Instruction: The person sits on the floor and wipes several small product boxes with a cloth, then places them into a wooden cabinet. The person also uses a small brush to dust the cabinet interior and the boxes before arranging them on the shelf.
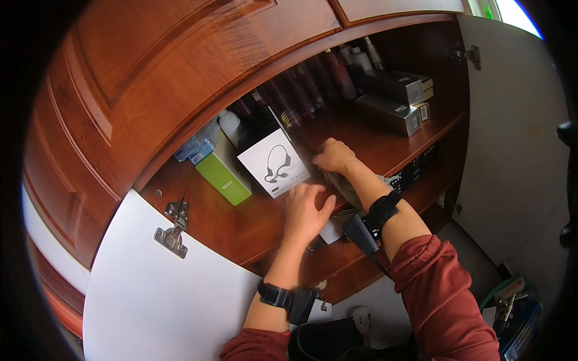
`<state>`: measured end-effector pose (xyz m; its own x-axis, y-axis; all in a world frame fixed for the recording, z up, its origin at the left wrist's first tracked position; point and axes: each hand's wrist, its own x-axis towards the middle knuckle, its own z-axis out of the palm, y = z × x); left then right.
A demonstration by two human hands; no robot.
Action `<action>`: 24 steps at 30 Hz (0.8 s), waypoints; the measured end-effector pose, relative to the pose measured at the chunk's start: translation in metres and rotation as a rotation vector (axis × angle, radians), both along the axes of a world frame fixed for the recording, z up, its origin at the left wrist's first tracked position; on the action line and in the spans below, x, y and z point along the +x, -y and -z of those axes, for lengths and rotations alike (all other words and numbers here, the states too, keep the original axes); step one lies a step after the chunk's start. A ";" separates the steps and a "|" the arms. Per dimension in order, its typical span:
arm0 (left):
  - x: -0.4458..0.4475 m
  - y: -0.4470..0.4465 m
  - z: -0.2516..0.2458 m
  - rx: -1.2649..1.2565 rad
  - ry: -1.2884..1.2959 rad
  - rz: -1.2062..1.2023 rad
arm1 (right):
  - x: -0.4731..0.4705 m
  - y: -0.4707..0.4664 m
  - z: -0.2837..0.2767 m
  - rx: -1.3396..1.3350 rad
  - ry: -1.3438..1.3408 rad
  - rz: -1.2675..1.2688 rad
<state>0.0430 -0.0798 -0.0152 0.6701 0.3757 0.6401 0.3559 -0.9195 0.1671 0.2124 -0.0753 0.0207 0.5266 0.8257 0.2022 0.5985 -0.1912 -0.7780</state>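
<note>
My left hand [311, 212] is at the front edge of a wooden cabinet shelf [266, 225], thumb and fingers apart with nothing between them. Its fingertips are by the lower corner of a white box [274, 164] printed with a picture of neckband headphones. Farther in, my right hand [336, 155] is over the shelf to the right of that box, its fingers curled. Crumpled grey material [343, 187], cloth or plastic, shows under the right wrist; whether the fingers grip it is hidden. A green box [224, 179] stands left of the white one.
Silver boxes [393, 115] are stacked at the shelf's right. Dark bottles [302, 90] line the back. An open white door [167, 289] with a metal hinge [174, 230] is at left, another door [510, 126] at right. Boxes [408, 171] sit on a lower shelf.
</note>
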 end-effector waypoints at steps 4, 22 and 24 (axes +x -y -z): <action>0.001 -0.001 0.001 -0.013 0.016 -0.020 | 0.003 0.025 -0.007 0.032 -0.024 0.120; -0.002 0.004 0.000 -0.004 0.087 -0.048 | 0.066 0.119 -0.001 0.158 0.667 0.349; -0.001 0.004 0.000 0.029 0.093 -0.038 | 0.060 0.127 0.008 0.372 0.600 0.390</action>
